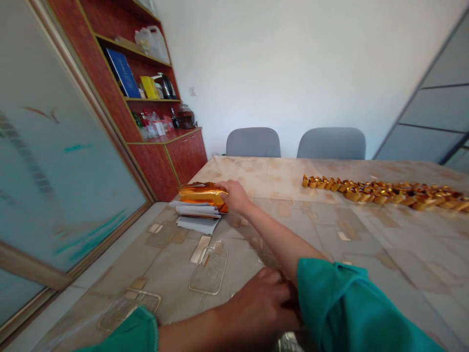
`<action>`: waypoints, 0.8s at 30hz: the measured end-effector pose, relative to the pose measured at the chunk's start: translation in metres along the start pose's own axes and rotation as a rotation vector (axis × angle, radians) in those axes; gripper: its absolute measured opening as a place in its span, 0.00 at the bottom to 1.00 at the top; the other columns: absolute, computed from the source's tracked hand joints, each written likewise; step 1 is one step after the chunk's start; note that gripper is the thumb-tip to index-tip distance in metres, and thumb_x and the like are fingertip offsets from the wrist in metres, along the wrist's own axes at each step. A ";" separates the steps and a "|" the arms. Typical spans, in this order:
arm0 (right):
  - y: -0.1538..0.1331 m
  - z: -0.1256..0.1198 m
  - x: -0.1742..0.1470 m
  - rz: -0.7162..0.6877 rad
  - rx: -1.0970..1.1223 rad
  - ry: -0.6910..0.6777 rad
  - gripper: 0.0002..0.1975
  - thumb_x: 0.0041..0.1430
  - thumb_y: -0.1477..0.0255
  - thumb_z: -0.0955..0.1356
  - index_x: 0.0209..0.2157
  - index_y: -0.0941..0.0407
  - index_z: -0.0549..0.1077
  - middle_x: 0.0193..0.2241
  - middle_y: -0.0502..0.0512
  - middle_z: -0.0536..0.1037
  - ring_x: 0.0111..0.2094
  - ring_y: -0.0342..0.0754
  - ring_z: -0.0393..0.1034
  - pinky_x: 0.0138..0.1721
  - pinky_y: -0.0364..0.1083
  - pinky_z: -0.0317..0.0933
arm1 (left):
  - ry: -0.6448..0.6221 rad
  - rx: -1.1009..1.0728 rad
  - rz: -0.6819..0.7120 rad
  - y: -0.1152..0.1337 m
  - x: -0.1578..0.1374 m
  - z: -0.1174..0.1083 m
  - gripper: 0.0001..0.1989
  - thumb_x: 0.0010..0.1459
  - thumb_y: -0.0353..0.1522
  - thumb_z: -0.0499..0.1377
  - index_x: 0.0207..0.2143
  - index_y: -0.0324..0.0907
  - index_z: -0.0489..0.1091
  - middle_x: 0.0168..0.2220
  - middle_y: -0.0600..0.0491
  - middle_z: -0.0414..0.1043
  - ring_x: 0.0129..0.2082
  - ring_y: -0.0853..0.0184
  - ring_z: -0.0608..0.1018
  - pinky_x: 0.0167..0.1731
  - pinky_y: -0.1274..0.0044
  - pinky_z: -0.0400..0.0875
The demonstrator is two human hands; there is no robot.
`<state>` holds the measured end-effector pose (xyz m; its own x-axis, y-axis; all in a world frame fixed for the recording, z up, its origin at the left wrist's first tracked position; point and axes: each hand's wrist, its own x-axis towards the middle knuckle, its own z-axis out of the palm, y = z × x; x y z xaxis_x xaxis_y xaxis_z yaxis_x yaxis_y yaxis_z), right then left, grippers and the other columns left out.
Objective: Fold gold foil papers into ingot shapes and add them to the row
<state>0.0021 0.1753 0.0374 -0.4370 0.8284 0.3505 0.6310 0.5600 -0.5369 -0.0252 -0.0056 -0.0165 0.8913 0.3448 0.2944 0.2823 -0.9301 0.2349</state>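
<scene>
My right hand [236, 196] reaches across to the far left of the table, its fingers closed on the right end of a stack of shiny gold foil paper [200, 193]. Folded grey-white sheets [198, 217] lie just in front of the foil. Near the bottom of the view, my left hand [262, 303] is curled under my right forearm and slightly blurred. Its fingertips are hidden, so what they hold cannot be made out. A small shiny patch [289, 341] shows just below that hand. Rows of folded gold foil pieces [388, 193] rest on the right side of the table.
A patterned cover lies over the table [315, 234]. Two grey chairs [252, 142] stand at its far side, by the white wall. A red-brown shelf cabinet [183, 151] with bottles and boxes is at the back left, beside a frosted sliding door [66, 146].
</scene>
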 end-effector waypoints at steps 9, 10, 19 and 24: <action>-0.018 0.027 0.045 -0.221 -0.162 0.029 0.09 0.64 0.77 0.66 0.39 0.54 0.78 0.48 0.61 0.73 0.54 0.56 0.61 0.51 0.51 0.56 | 0.060 -0.184 -0.094 -0.005 0.011 0.013 0.16 0.71 0.36 0.50 0.58 0.47 0.65 0.57 0.51 0.73 0.61 0.61 0.68 0.58 0.70 0.67; -0.020 0.028 0.046 -0.218 -0.157 0.046 0.08 0.64 0.76 0.65 0.38 0.55 0.77 0.45 0.61 0.74 0.52 0.55 0.62 0.50 0.51 0.56 | 0.054 -0.183 -0.100 -0.005 0.010 0.013 0.16 0.71 0.36 0.50 0.58 0.47 0.65 0.57 0.51 0.73 0.61 0.62 0.68 0.57 0.70 0.68; -0.016 0.005 0.042 0.062 0.006 0.370 0.11 0.70 0.72 0.57 0.47 0.56 0.67 0.35 0.57 0.75 0.35 0.52 0.69 0.36 0.46 0.56 | -0.039 -0.002 -0.018 -0.009 -0.004 0.024 0.07 0.63 0.38 0.61 0.39 0.49 0.78 0.45 0.53 0.78 0.52 0.58 0.74 0.49 0.68 0.70; 0.012 -0.009 0.023 0.194 0.089 0.519 0.09 0.68 0.72 0.57 0.44 0.56 0.66 0.33 0.57 0.76 0.32 0.50 0.70 0.33 0.45 0.58 | 0.070 -0.013 0.000 -0.004 -0.005 0.011 0.10 0.69 0.38 0.55 0.48 0.52 0.74 0.52 0.58 0.75 0.51 0.63 0.73 0.47 0.69 0.65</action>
<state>0.0050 0.2009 0.0461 0.0683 0.8267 0.5585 0.6019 0.4123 -0.6839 -0.0268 -0.0047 -0.0295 0.8645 0.3528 0.3581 0.2769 -0.9287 0.2466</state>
